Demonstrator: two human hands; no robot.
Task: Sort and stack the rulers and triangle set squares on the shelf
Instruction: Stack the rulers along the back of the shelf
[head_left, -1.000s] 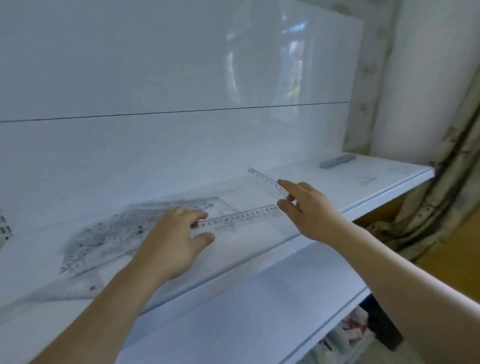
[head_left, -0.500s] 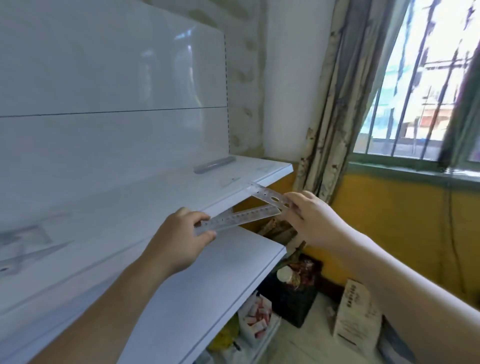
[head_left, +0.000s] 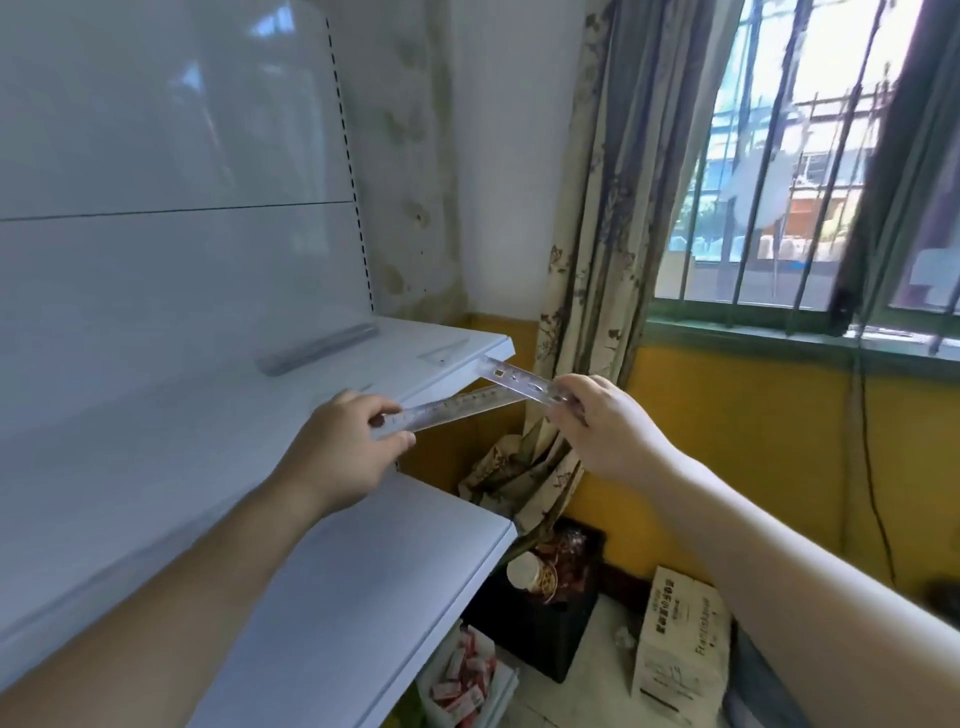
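My left hand (head_left: 345, 449) pinches one end of a clear plastic ruler (head_left: 457, 408) that points up to the right. My right hand (head_left: 605, 428) grips a second clear ruler (head_left: 519, 379) by its near end; this one slants up to the left. Both rulers are held in the air off the right end of the white upper shelf (head_left: 208, 415), and their free ends cross. A stack of clear rulers (head_left: 317, 348) lies at the back of that shelf. A small clear triangle set square (head_left: 444, 353) lies near the shelf's right corner.
A lower white shelf (head_left: 363, 597) juts out below my left forearm. To the right hang a patterned curtain (head_left: 597, 260) and a barred window (head_left: 810, 171). On the floor stand a black crate (head_left: 535, 618), a cardboard box (head_left: 680, 654) and a tray of small red packs (head_left: 462, 675).
My view has swung right, from the pile of rulers and set squares to the shelf's right end. Both hands have lifted their rulers off the shelf and carried them rightward.
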